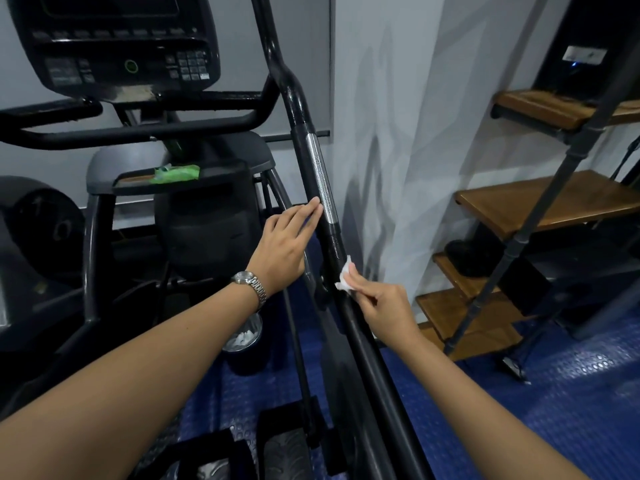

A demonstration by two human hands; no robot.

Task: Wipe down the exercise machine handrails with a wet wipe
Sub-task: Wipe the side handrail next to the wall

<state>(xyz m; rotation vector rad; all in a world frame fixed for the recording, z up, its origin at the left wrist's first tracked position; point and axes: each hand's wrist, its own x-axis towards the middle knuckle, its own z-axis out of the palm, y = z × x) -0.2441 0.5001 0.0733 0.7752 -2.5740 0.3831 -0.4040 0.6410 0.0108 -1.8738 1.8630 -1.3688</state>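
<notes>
The black handrail [296, 98] of the exercise machine runs down the middle of the view, from the top centre towards the bottom right, with a shiny metal grip strip [322, 178] set into it partway along. The right hand [384, 303] pinches a small crumpled white wet wipe [344, 277] between thumb and fingertips and holds it against the rail just below the strip. The left hand [284, 244], a metal wristwatch [250, 284] on its wrist, reaches in from the other side. Its fingers are straight and pressed together, and the tips touch the rail beside the lower end of the strip. To the left stands the machine's dark console [117, 46] with its rows of buttons. Below that is a tray [221, 176] carrying a green pack [176, 173]. Under the left forearm, partly hidden by it, a dark bin [244, 355] on the floor holds some white crumpled pieces. A pale grey curtain [398, 133] hangs just beside the rail on the right. Further right is a staircase with wooden steps [554, 202], and a slanting black post [540, 216] crosses in front of them. The floor [519, 410] is a blue studded mat, and a black pedal [284, 452] of the machine shows at the bottom edge.
</notes>
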